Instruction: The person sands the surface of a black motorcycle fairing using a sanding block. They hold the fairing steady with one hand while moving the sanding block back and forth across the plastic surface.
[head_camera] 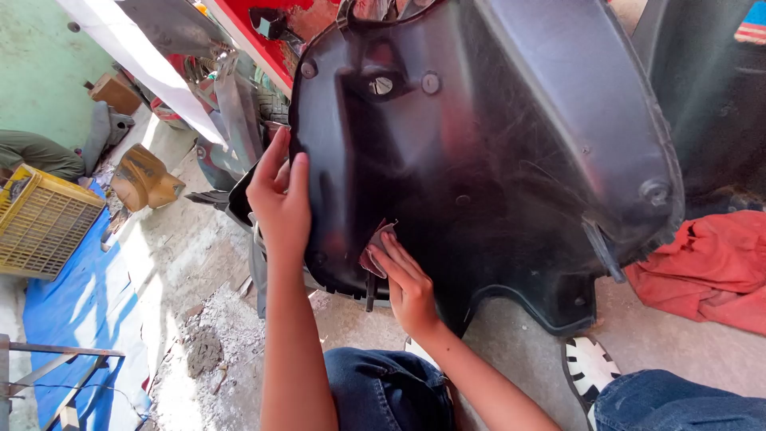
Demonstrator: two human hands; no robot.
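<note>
A large black plastic body panel (495, 160) stands upright on the concrete floor (199, 263), in front of the seated person's knees. The left hand (279, 199) grips the panel's left edge, fingers curled close around the rim. The right hand (407, 283) presses a small worn piece of sandpaper (377, 246) flat against the panel's lower left part, fingers straight and held together. A red cloth (710, 267) lies on the floor by the panel's right edge. A yellow crate (40, 219) sits well apart, far left.
</note>
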